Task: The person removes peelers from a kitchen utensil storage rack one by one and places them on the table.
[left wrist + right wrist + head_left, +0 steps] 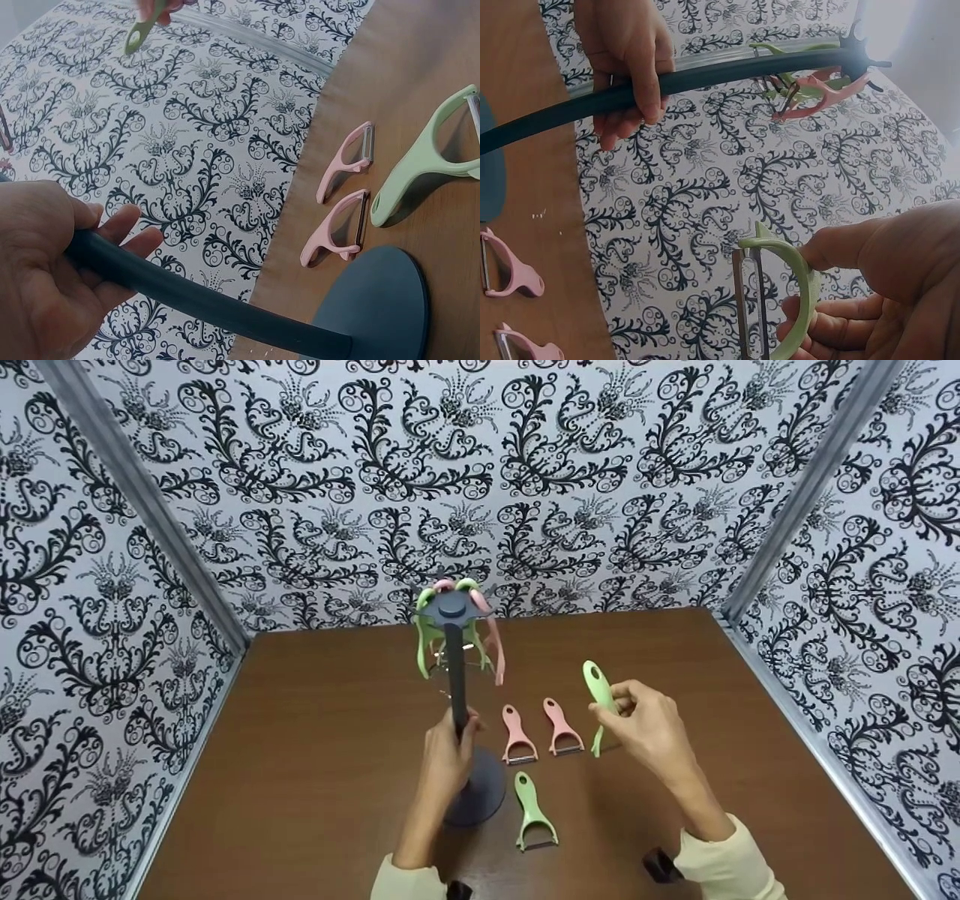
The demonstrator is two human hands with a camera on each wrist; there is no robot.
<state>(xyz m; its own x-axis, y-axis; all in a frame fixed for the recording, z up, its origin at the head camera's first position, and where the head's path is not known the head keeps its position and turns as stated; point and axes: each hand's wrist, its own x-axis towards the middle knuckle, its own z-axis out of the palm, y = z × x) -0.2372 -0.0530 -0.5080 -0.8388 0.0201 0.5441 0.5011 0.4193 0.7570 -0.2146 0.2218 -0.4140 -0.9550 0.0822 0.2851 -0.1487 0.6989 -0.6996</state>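
Observation:
My left hand (448, 746) grips the dark curved pole (195, 296) of an upright stand with a round base (487, 787). Several peelers hang from the hooked top (452, 606) of the stand, among them a pink peeler (496, 649) and a green peeler (424, 649). To the right of the pole, my right hand (646, 724) pinches a light green Y-shaped peeler (598, 684) above the table. In the right wrist view its metal blade (751, 307) points away from the palm, and the hole in its handle shows in the head view.
On the brown table (322, 735), right of the base, lie a pink peeler (514, 724), a second pink peeler (556, 718) and, nearer me, a green peeler (529, 802). Patterned walls (420, 525) with metal edge strips (795, 495) enclose the table.

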